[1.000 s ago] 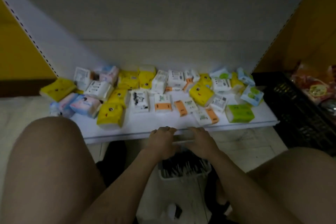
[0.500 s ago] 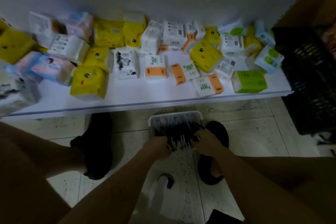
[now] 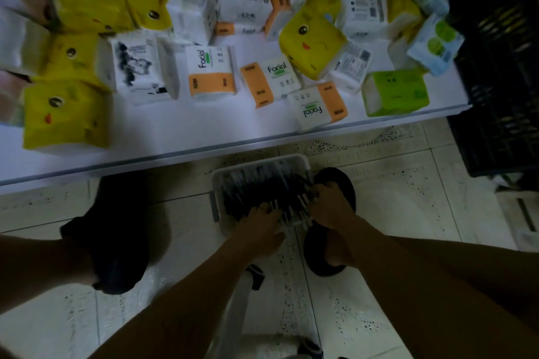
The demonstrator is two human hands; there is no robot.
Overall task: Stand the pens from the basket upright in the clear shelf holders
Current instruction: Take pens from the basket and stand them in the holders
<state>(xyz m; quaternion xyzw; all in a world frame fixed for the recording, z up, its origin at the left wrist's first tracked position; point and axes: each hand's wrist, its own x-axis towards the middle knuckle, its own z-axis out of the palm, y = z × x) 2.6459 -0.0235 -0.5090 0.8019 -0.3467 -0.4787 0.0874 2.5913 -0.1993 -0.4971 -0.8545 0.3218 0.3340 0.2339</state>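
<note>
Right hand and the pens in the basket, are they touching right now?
Touching. The head view shows the right hand with its fingers curled down among the pens in the basket, and pale pen ends stick out beside its knuckles.

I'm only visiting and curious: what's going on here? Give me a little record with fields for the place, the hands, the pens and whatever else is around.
Place: low white shelf above a tiled floor
Basket: white basket on the floor before the shelf, between two black shoes
Pens: dark pens heaped in the basket
Left: left hand among the pens, near edge; grip too dim to tell
Right: right hand among the pens, right side; grip too dim to tell
On shelf: tissue packs
Right of shelf: black crate
Holders: clear holders not in view
</note>
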